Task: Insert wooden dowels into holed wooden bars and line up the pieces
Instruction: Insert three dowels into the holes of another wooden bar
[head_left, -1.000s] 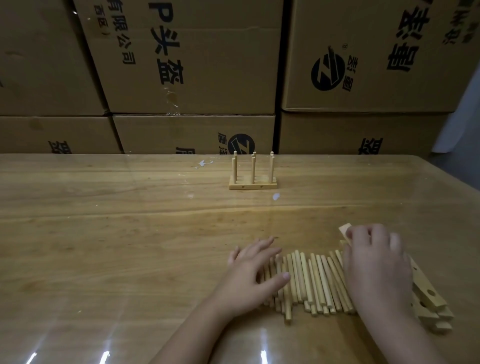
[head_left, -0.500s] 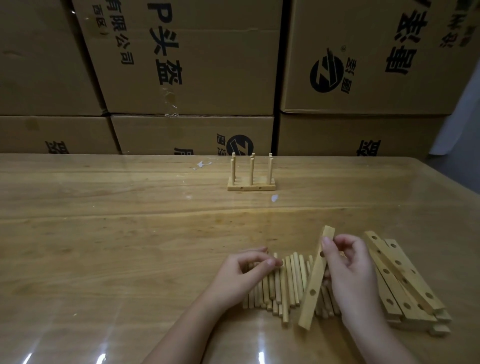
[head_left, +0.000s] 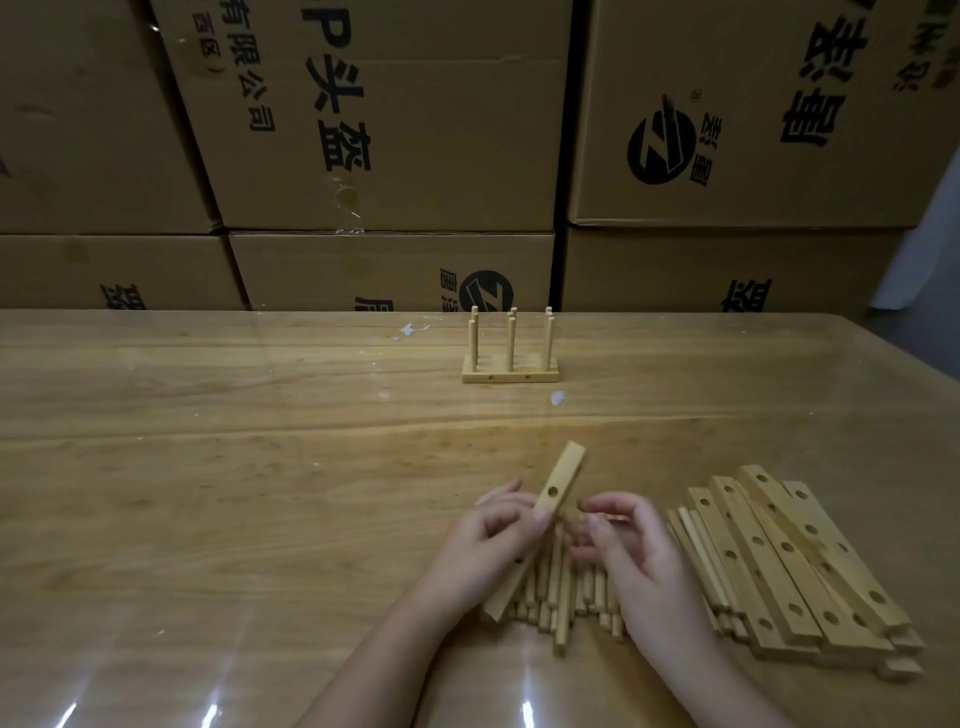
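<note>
My left hand (head_left: 483, 551) grips a holed wooden bar (head_left: 563, 475) that tilts up and away over the pile of loose dowels (head_left: 563, 597). One hole shows just above my thumb. My right hand (head_left: 644, 566) is beside the bar with fingers curled, and thumb and forefinger pinch what looks like a short dowel (head_left: 615, 518), mostly hidden. A stack of holed bars (head_left: 779, 561) lies to the right of my right hand. Farther back stands a finished piece (head_left: 511, 374), a base of bars with upright dowels.
The wooden table (head_left: 208, 493) has a glossy cover with glare near the front edge. Stacked cardboard boxes (head_left: 389, 130) form a wall behind the table's far edge. Small white scraps (head_left: 557, 398) lie near the finished piece.
The bar went from my right hand, which lifted it off the stack, over to my left hand. My right hand now pinches near the bar's middle. The camera view shifted slightly.
</note>
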